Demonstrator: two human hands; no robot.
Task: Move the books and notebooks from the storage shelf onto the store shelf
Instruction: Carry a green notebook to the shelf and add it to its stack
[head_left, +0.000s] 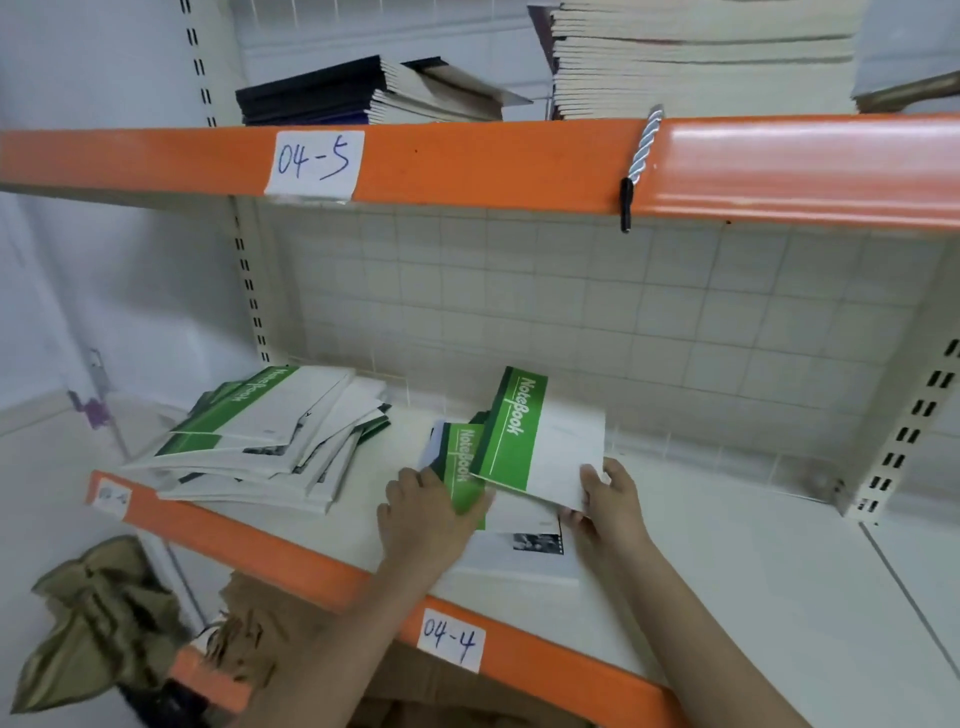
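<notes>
Left hand (426, 512) flat on a small pile of green and white notebooks (506, 530), fingers straight and pressing down. Right hand (613, 499) pinching the lifted top notebook (540, 441) at its 4 o'clock corner, thumb on top. Two hands, one tilted notebook, at least two more under it. Pile near the front of the white shelf (753, 545), above label 04-4 (451, 644). Messy heap of notebooks (265, 436) at 9 o'clock, too many to count. Up at 12 o'clock, label 04-5 (316, 161), two book stacks: dark stack (332, 96), tall pale stack (701, 62).
</notes>
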